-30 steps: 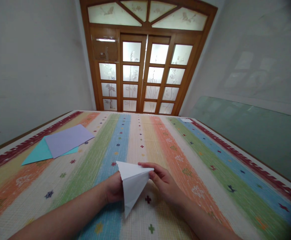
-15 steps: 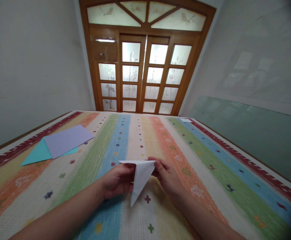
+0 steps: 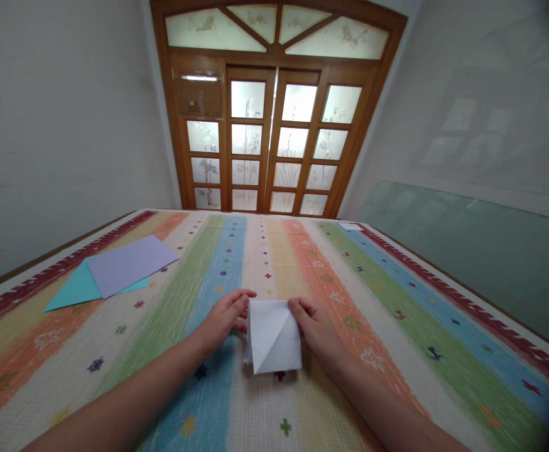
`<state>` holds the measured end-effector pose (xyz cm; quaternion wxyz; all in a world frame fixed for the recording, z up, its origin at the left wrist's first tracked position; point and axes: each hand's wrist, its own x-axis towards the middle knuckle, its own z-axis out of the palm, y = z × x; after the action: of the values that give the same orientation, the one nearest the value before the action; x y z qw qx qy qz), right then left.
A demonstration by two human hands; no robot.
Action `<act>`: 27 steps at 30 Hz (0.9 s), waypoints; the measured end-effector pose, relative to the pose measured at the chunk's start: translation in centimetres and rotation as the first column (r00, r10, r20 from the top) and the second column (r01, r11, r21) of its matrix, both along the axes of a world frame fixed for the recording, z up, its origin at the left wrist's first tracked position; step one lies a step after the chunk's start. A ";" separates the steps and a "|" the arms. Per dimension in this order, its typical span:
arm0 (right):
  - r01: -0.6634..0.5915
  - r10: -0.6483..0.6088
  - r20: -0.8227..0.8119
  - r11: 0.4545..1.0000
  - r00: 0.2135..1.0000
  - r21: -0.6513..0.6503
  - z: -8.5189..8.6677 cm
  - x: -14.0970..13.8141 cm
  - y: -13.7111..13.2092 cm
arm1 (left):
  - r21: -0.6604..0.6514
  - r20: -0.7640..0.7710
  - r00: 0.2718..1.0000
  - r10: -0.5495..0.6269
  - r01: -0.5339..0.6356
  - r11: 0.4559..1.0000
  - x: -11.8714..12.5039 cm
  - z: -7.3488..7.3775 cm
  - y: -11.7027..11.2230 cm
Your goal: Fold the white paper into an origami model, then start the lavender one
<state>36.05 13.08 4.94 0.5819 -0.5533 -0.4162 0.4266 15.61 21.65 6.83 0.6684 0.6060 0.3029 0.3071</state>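
A folded sheet of white paper (image 3: 275,338) is held up just over the striped cloth, between both hands. It now looks roughly square, with a crease running diagonally across its front and layers showing at its left edge. My left hand (image 3: 230,317) is at the paper's upper left side, fingers bent around that edge; the fingertips are partly hidden behind it. My right hand (image 3: 316,323) pinches the upper right corner, thumb in front and the other fingers behind.
On the left of the striped tablecloth (image 3: 161,389) lie a lilac sheet (image 3: 133,263) and, partly under it, a turquoise sheet (image 3: 74,289). A small white piece (image 3: 351,226) lies at the far right. Beyond the table stands a wooden door (image 3: 272,138) with glass panes.
The white paper has gone from a narrow, downward-pointing triangular shape to a flat square face. My left hand has shifted slightly up and outward along its edge; my right hand keeps its corner.
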 end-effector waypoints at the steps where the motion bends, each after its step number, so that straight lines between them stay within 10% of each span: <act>1: -0.027 0.026 0.084 1.000 0.996 0.007 0.1 -0.2 -0.1 | -0.032 -0.034 0.998 -0.053 0.052 0.998 0.2 -0.4 -0.1; 5: -0.100 0.097 0.225 0.995 0.970 0.003 0.4 -0.6 -0.2 | 0.041 -0.181 0.975 -0.132 0.141 0.989 0.6 -1.8 -0.1; 13: -0.345 0.345 -0.121 0.938 0.931 0.019 -0.1 -0.7 0.0 | 0.151 -0.167 0.986 -0.013 0.039 0.988 0.5 -2.5 0.9; 27: -0.082 0.082 0.076 0.997 0.994 0.002 -0.8 0.3 0.7 | 0.584 -0.345 0.922 0.173 0.067 0.809 0.2 -2.3 1.0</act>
<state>36.40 13.73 4.11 0.5490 -0.5501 -0.4617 0.4276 15.80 22.67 4.54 0.3679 0.8211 0.3348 0.2799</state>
